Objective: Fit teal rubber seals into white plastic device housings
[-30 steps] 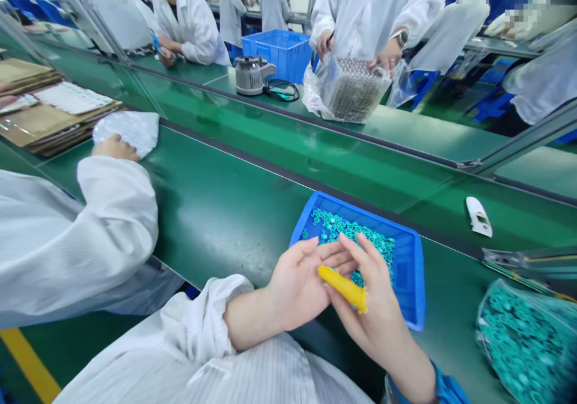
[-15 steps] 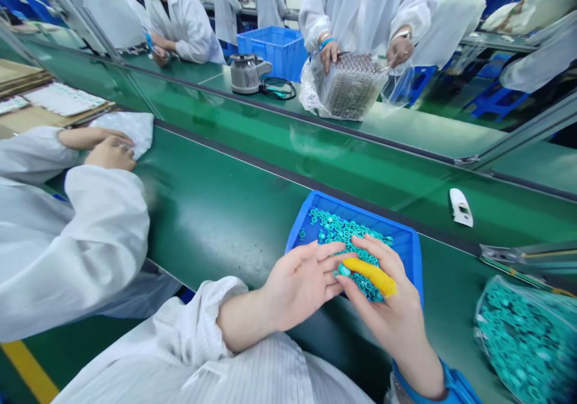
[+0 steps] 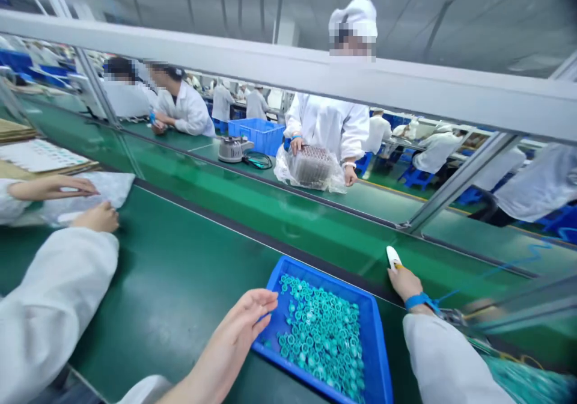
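A blue tray (image 3: 377, 344) of small teal rings (image 3: 320, 338) lies on the green belt in front of me. My left hand (image 3: 246, 320) is open, fingers stretched, with the fingertips against the tray's left rim. My right hand (image 3: 406, 281) reaches past the tray's far right corner. It closes on the near end of a small white device (image 3: 393, 257) that lies on the belt. A bit of yellow finger cot shows at that hand's fingers, and a blue strap (image 3: 417, 300) with a coiled cord circles the wrist.
A co-worker's hands (image 3: 97, 217) press a white sheet (image 3: 112, 187) at the left. Across the belt a person holds a bagged clear tray (image 3: 313, 166), near a grey dispenser (image 3: 232, 149) and a blue crate (image 3: 261, 134). A metal frame bar (image 3: 288, 73) crosses overhead. A bag of teal rings (image 3: 527, 386) sits at the lower right.
My head has tilted up. My hands have parted: the right left the tray and went out to the white device, and the left now rests at the tray's rim.
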`<state>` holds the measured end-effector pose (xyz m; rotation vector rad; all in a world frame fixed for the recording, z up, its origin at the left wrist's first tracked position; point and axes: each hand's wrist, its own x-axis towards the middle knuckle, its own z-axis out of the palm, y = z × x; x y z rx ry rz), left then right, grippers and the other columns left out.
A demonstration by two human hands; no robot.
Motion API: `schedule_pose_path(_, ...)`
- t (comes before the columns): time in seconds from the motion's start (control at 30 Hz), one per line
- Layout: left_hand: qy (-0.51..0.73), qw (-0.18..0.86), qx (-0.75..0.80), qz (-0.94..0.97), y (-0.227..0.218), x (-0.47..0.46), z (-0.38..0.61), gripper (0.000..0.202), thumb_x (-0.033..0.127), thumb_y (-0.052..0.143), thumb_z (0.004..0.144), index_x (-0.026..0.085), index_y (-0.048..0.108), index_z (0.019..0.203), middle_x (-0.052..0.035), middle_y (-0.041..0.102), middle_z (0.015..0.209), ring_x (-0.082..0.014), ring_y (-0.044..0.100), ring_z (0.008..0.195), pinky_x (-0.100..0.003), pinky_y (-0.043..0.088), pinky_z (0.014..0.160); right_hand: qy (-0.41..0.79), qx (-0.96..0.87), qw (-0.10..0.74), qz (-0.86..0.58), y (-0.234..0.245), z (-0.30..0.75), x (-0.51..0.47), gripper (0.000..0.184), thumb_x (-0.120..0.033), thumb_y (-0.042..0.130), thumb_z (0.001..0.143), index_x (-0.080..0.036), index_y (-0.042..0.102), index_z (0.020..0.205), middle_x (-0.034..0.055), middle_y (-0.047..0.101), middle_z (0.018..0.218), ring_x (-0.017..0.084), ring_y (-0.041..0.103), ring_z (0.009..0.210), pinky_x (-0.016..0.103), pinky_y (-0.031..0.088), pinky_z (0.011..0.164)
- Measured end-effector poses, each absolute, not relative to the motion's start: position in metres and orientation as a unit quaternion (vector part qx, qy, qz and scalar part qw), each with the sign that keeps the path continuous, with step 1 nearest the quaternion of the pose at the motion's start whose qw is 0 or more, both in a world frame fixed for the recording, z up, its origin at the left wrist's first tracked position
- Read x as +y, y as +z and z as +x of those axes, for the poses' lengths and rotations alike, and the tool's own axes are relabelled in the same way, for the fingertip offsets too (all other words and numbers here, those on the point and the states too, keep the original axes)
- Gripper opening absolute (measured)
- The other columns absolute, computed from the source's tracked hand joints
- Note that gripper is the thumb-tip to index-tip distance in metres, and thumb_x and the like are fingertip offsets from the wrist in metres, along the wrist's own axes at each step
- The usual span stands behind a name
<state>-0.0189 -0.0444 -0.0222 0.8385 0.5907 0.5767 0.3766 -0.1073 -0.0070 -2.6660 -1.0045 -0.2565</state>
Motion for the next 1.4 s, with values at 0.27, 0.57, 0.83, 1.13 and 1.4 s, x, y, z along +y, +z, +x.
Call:
schedule_pose_path(0.27,0.365,0.442,0.215,0.791,-0.021,-0.053,-0.006,0.035,0.027,0.057,0.083,0.026,0.058,0.118,-0.0107,0.045,0.14,-0.0319,0.03,0.136,-0.053,0.019,0.111,0.098,-0.553,0.185,-0.807,0.018,0.283,-0.082,0.027,-0.027,0.049,0.086,-0.017,0.066,0.105,0.0027,0.07,0.079,0.018,0.063,0.069,0.026,0.048,0.061)
schedule_pose_path(0.57,0.279,0.595,0.342,0.672,-0.014,-0.022,-0.016,0.026,0.031,0.057,0.083,0.02,0.069,0.103,-0.0057,0.071,0.079,-0.0218,0.064,0.071,-0.031,0.048,0.071,0.198,-0.742,0.1,-0.633,0.006,0.196,-0.092,0.028,-0.024,0.041,0.092,-0.019,0.064,0.108,0.0033,0.071,0.092,0.016,0.065,0.08,0.027,0.051,0.074)
schedule_pose_path(0.83,0.298,0.772,0.358,0.433,-0.029,-0.022,-0.037,0.028,0.033,0.066,0.076,0.014,0.059,0.097,-0.0061,0.068,0.097,-0.0113,0.063,0.063,-0.025,0.05,0.064,0.157,-0.707,0.038,-0.689,-0.048,0.184,-0.065,0.008,-0.016,0.059,0.075,-0.012,0.066,0.075,0.0156,0.068,0.087,0.03,0.064,0.092,0.042,0.048,0.081)
schedule_pose_path(1.13,0.291,0.796,0.335,0.412,-0.028,-0.028,-0.027,0.032,0.035,0.069,0.071,0.014,0.059,0.093,-0.0036,0.068,0.083,-0.0128,0.065,0.06,-0.02,0.043,0.052,0.281,-0.646,0.213,-0.677,-0.017,0.175,-0.077,0.022,-0.022,0.046,0.08,-0.015,0.062,0.094,0.0058,0.069,0.077,0.018,0.067,0.068,0.028,0.053,0.063)
schedule_pose_path(1.4,0.248,0.848,0.26,0.389,-0.025,-0.043,-0.004,0.037,0.031,0.071,0.067,0.014,0.06,0.098,-0.0065,0.07,0.082,-0.0163,0.066,0.067,-0.027,0.048,0.065,0.429,-0.534,0.423,-0.593,0.014,0.162,-0.098,0.02,-0.034,0.06,0.076,-0.018,0.064,0.088,0.0034,0.069,0.071,0.018,0.068,0.064,0.03,0.056,0.06)
